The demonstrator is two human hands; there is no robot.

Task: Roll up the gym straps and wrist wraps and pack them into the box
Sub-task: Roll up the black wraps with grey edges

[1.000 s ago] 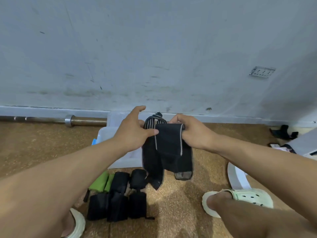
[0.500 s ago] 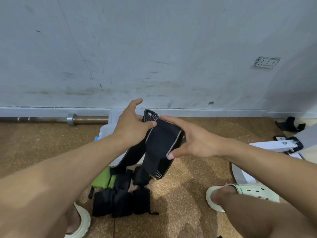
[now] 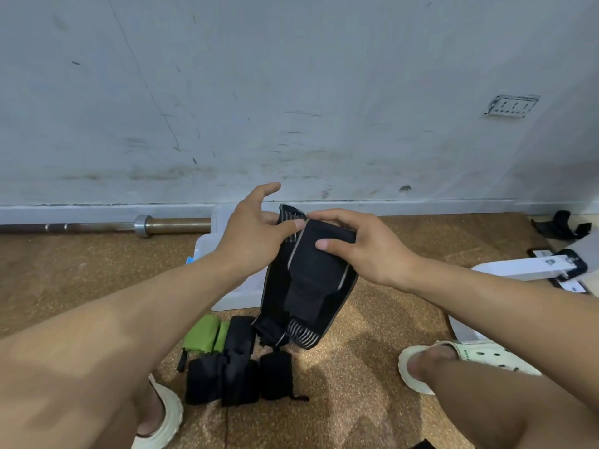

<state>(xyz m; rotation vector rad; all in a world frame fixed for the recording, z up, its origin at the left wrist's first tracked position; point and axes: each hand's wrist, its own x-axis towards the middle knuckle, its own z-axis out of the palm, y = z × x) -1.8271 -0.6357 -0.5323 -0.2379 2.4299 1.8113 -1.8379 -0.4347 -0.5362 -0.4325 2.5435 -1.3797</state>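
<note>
A black wrist wrap (image 3: 308,283) with grey edging and a striped end hangs folded in front of me. My right hand (image 3: 359,244) grips its folded top, thumb on the front face and fingers curled over it. My left hand (image 3: 256,231) pinches the wrap's upper left edge with the thumb, its index finger raised. Behind the wrap lies the clear plastic box (image 3: 236,293), largely hidden by my left arm. On the floor below lie several rolled black wraps (image 3: 236,367) and a rolled green strap (image 3: 204,335).
A barbell (image 3: 97,225) lies along the wall at the left. A white bench frame (image 3: 525,268) and a loose black strap (image 3: 562,225) are at the right. My feet in pale clogs (image 3: 466,354) stand on the cork-coloured floor on either side of the rolls.
The wrap's loose tail has swung back to hang straight below my hands. My right hand turned from holding the fold underneath to gripping it over the top.
</note>
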